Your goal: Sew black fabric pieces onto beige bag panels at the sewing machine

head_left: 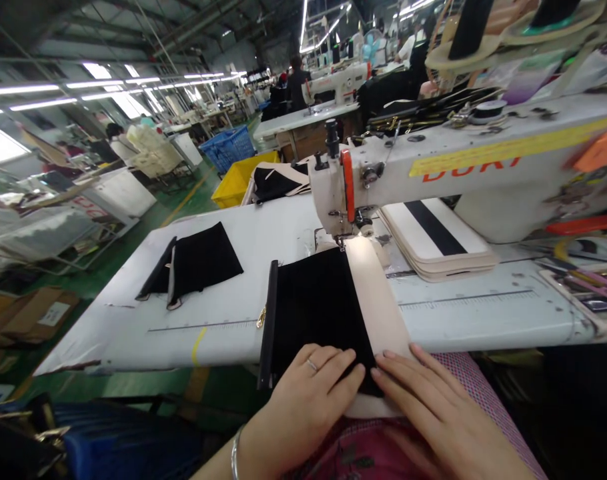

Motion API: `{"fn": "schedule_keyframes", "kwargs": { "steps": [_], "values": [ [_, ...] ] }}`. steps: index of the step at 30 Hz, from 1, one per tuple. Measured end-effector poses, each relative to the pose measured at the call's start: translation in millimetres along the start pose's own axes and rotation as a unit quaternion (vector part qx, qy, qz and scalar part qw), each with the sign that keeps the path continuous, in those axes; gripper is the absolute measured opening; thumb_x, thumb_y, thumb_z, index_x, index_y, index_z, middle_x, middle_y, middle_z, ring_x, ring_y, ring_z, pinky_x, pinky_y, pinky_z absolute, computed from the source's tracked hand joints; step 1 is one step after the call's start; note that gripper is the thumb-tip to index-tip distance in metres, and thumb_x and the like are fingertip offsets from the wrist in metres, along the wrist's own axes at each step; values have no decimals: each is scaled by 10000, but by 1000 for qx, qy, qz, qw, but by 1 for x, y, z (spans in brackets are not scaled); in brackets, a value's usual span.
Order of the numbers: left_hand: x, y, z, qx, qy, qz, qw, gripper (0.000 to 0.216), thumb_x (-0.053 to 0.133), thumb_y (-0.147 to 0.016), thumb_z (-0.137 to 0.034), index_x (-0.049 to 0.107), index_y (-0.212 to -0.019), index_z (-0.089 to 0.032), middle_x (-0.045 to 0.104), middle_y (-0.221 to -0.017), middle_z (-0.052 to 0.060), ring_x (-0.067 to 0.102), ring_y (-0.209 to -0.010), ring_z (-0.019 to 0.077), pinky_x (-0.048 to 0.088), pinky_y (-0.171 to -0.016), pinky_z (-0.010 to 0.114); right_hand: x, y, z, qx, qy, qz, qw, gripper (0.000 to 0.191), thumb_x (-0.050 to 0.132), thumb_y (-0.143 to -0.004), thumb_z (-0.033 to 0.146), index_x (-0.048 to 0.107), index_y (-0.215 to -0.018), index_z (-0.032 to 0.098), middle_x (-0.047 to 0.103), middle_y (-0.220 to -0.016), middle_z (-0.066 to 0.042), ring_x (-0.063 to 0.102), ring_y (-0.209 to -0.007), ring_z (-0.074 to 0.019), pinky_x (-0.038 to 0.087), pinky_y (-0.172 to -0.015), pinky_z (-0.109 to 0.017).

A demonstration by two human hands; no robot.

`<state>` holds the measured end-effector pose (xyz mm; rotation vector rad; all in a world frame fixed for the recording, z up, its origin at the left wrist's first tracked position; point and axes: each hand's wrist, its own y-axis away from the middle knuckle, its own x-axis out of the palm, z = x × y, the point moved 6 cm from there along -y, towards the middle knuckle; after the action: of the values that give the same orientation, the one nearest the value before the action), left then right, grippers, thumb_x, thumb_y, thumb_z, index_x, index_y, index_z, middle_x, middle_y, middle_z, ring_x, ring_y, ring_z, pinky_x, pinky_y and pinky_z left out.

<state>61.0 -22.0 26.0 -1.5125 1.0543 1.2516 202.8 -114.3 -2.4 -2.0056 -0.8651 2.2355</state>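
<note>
A black fabric panel (317, 310) with a zipper along its left edge lies on a cream strip (378, 300) under the needle of a white sewing machine (433, 160). My left hand (308, 400) rests flat on the panel's near end, fingers together and stretched out, a ring on one finger. My right hand (433, 413) lies flat beside it on the cream strip's near end, fingertips touching the black panel's edge. Neither hand grips anything.
Folded black pieces (193, 263) lie on the white table (223, 313) at the left. A stack of cream panels with a black stripe (436, 237) sits under the machine arm. Yellow (236, 180) and blue (228, 147) bins stand beyond the table. Other workers sit at machines far back.
</note>
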Motion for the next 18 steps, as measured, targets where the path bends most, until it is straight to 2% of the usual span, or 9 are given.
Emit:
{"fn": "schedule_keyframes", "kwargs": {
  "steps": [2,4,8,14,18],
  "values": [
    [0,2,2,2,16,-13,1000,384,407,-982,-139,498,-1353,-176,544,-1320,68,500,-1108,226,460,-961,398,1,2,0,9,-26,-22,999,507,535,-869,164,496,-1374,161,483,-1433,-49,421,-1330,-221,314,-1141,-479],
    [-1,3,2,1,31,-25,999,383,417,-974,-124,509,-1343,-172,561,-1281,66,500,-1065,218,459,-946,381,-4,-1,-3,23,-60,-60,996,410,513,-897,155,567,-1302,177,571,-1346,-21,484,-1268,-183,301,-1149,-428],
    [-7,0,0,0,38,-44,998,372,417,-972,-124,527,-1325,-161,565,-1255,80,499,-1043,218,454,-938,373,-19,-10,-5,39,-83,-117,989,256,512,-935,212,668,-1137,214,681,-1158,19,593,-1101,-130,371,-1084,-329],
    [-5,-3,-1,16,46,-56,997,359,468,-947,-139,545,-1298,-141,582,-1225,83,509,-1010,218,474,-907,366,-20,-10,-8,27,-63,-131,989,248,486,-952,261,677,-1102,209,706,-1091,4,643,-990,-135,512,-888,-281],
    [-13,-10,1,-1,79,-21,997,374,566,-873,-162,578,-1246,-168,596,-1180,78,532,-986,228,504,-882,378,-21,-12,-12,13,-62,-120,991,240,486,-957,286,687,-1076,233,715,-1052,21,661,-930,-140,528,-844,-278]
  ]
}}
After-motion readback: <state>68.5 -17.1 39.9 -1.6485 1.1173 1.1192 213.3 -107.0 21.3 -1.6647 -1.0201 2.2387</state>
